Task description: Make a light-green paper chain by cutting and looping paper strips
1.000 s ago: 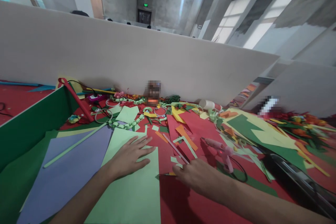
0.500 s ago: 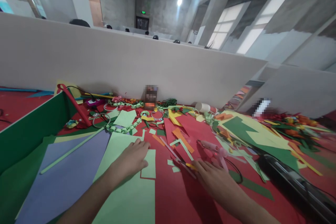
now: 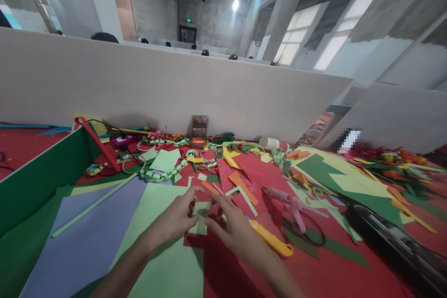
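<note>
Both my hands meet over a small light green paper rectangle (image 3: 199,221), cut from the corner of a large light green sheet (image 3: 164,260). My left hand (image 3: 172,220) pinches the rectangle's left edge with thumb and forefinger. The curled fingers of my right hand (image 3: 233,229) grip its right edge. A yellow utility knife (image 3: 271,240) lies on the red tabletop (image 3: 314,274) just right of my right hand, untouched. Beyond it rests a pink glue gun (image 3: 289,199) with a black cord.
A purple sheet (image 3: 80,237) and a long pale green strip (image 3: 91,204) lie to the left, beside a raised green board (image 3: 38,172). Paper chains, rings and scraps litter the back by the white partition (image 3: 174,88). A black object (image 3: 394,237) sits at right.
My right hand let go of the yellow knife, which now lies on the table, and moved left to the small green rectangle. My left fingers went from flat to pinching it.
</note>
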`<state>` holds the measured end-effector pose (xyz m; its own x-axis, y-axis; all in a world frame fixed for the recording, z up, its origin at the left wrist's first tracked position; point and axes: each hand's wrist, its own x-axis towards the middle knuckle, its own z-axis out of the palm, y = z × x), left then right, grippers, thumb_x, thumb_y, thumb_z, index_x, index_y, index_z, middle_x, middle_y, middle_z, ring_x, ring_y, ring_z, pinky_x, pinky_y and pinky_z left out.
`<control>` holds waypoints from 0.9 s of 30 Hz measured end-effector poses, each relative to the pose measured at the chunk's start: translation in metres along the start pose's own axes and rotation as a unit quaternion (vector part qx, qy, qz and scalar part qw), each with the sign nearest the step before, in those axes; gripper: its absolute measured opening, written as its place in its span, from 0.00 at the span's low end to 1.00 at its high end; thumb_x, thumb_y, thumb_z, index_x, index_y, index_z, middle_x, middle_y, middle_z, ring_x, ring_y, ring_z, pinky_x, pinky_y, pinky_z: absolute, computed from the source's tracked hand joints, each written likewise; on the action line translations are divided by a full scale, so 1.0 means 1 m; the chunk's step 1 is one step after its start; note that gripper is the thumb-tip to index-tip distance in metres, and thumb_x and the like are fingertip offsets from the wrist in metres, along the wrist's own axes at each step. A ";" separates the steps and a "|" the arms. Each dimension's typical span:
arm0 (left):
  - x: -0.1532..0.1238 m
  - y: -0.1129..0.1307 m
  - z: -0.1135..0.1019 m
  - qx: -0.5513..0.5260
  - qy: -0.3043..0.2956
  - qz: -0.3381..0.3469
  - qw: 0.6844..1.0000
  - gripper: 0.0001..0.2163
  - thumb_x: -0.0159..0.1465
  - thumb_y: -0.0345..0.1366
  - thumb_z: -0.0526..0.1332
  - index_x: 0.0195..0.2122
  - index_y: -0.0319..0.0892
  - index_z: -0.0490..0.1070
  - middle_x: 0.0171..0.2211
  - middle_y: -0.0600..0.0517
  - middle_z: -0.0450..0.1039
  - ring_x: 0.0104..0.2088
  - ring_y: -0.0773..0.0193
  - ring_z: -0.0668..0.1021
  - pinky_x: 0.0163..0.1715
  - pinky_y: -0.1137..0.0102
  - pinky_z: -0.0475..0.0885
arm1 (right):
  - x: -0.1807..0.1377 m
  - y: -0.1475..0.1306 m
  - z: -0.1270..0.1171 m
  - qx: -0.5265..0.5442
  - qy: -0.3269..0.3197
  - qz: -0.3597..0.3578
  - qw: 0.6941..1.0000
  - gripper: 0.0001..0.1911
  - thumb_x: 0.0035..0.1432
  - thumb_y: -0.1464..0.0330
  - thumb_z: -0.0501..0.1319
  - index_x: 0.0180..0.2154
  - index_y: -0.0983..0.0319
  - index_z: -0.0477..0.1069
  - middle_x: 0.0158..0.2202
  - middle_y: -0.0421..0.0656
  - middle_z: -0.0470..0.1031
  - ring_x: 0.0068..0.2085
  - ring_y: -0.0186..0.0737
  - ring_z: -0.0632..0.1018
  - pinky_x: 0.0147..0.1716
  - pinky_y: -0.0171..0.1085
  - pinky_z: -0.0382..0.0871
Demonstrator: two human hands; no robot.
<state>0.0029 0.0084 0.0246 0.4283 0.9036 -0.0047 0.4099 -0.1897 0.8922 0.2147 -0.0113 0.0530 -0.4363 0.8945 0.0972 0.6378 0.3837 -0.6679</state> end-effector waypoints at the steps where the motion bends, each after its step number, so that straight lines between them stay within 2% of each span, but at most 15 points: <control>1: -0.001 0.001 0.001 -0.010 0.019 -0.004 1.000 0.24 0.59 0.28 0.58 0.58 0.47 0.61 0.32 0.57 0.72 0.29 0.63 0.74 0.29 0.72 0.66 | 0.011 -0.002 0.008 0.048 -0.025 0.004 0.999 0.18 0.65 0.64 0.60 0.55 0.58 0.67 0.46 0.46 0.78 0.42 0.44 0.80 0.39 0.39 0.73; 3: -0.002 0.000 0.000 -0.019 0.072 -0.025 0.997 0.24 0.60 0.32 0.61 0.58 0.47 0.61 0.33 0.55 0.73 0.31 0.62 0.75 0.31 0.71 0.67 | 0.027 0.000 0.022 0.124 -0.018 0.032 0.992 0.07 0.65 0.64 0.59 0.42 0.60 0.71 0.32 0.40 0.78 0.32 0.42 0.79 0.32 0.38 0.71; 5: -0.003 -0.003 -0.003 -0.043 0.122 -0.049 0.990 0.21 0.61 0.37 0.64 0.55 0.46 0.65 0.36 0.53 0.74 0.33 0.61 0.76 0.32 0.71 0.69 | 0.035 0.007 0.032 0.231 0.014 0.074 0.970 0.11 0.65 0.59 0.59 0.35 0.60 0.69 0.24 0.37 0.74 0.26 0.41 0.78 0.27 0.37 0.70; 7: -0.004 -0.009 -0.003 -0.096 0.132 -0.066 0.984 0.13 0.60 0.42 0.66 0.44 0.44 0.69 0.34 0.53 0.74 0.32 0.62 0.76 0.29 0.72 0.69 | 0.036 0.014 0.037 0.350 0.040 0.099 0.931 0.15 0.63 0.54 0.62 0.37 0.60 0.67 0.26 0.38 0.75 0.25 0.42 0.79 0.27 0.38 0.71; 9: -0.004 -0.016 0.000 -0.165 0.121 -0.077 0.976 0.12 0.62 0.46 0.65 0.34 0.44 0.67 0.26 0.56 0.70 0.25 0.65 0.73 0.22 0.74 0.65 | 0.033 0.019 0.040 0.432 0.046 0.108 0.894 0.19 0.61 0.52 0.65 0.42 0.60 0.67 0.31 0.40 0.79 0.27 0.42 0.81 0.29 0.39 0.73; 10: -0.004 -0.019 0.003 -0.195 0.121 -0.080 0.970 0.14 0.62 0.47 0.65 0.31 0.44 0.65 0.22 0.58 0.67 0.21 0.67 0.72 0.19 0.75 0.63 | 0.032 0.021 0.041 0.451 0.044 0.110 0.884 0.20 0.60 0.52 0.65 0.43 0.60 0.67 0.32 0.40 0.79 0.27 0.42 0.81 0.29 0.38 0.73; 12: -0.004 -0.023 0.009 -0.239 0.135 -0.087 0.958 0.16 0.61 0.50 0.65 0.32 0.44 0.65 0.19 0.60 0.65 0.17 0.69 0.70 0.16 0.76 0.59 | 0.029 0.023 0.042 0.457 0.027 0.107 0.883 0.20 0.61 0.53 0.66 0.43 0.61 0.69 0.31 0.41 0.80 0.26 0.40 0.81 0.28 0.37 0.72; 15: -0.003 -0.025 0.014 -0.281 0.151 -0.103 0.942 0.19 0.57 0.52 0.69 0.38 0.43 0.68 0.18 0.60 0.69 0.16 0.68 0.71 0.15 0.76 0.62 | 0.028 0.024 0.044 0.451 0.004 0.096 0.888 0.19 0.63 0.53 0.65 0.40 0.64 0.72 0.29 0.41 0.80 0.25 0.38 0.81 0.27 0.34 0.70; 17: -0.002 -0.022 0.012 -0.311 0.157 -0.105 0.931 0.21 0.56 0.52 0.70 0.39 0.41 0.70 0.20 0.57 0.73 0.17 0.67 0.74 0.18 0.74 0.67 | 0.028 0.023 0.045 0.471 0.001 0.104 0.876 0.20 0.62 0.53 0.65 0.39 0.65 0.74 0.28 0.42 0.80 0.25 0.37 0.81 0.26 0.33 0.68; 21: -0.005 -0.014 0.003 -0.371 0.153 -0.104 0.910 0.20 0.54 0.47 0.72 0.41 0.38 0.75 0.24 0.53 0.77 0.23 0.65 0.78 0.27 0.71 0.74 | 0.029 0.021 0.044 0.548 0.024 0.146 0.823 0.19 0.57 0.56 0.69 0.42 0.64 0.76 0.27 0.42 0.81 0.23 0.36 0.80 0.24 0.30 0.65; 25: -0.010 -0.008 -0.001 -0.406 0.149 -0.117 0.894 0.11 0.55 0.41 0.70 0.32 0.38 0.78 0.28 0.51 0.79 0.28 0.62 0.81 0.34 0.69 0.76 | 0.029 0.022 0.044 0.591 0.032 0.145 0.793 0.15 0.53 0.60 0.69 0.38 0.64 0.79 0.27 0.43 0.81 0.24 0.37 0.81 0.26 0.31 0.67; 27: -0.011 -0.007 0.000 -0.418 0.150 -0.113 0.889 0.11 0.56 0.43 0.68 0.31 0.38 0.79 0.30 0.50 0.80 0.29 0.60 0.82 0.36 0.67 0.77 | 0.029 0.023 0.044 0.598 0.027 0.140 0.789 0.17 0.55 0.57 0.67 0.36 0.64 0.79 0.26 0.45 0.81 0.26 0.39 0.82 0.26 0.32 0.69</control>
<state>-0.0049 0.0002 0.0186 0.1261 0.9678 -0.2180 -0.3374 0.2485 0.9080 0.1886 0.0134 0.0077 -0.3368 0.9265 -0.1679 -0.3635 -0.2924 -0.8845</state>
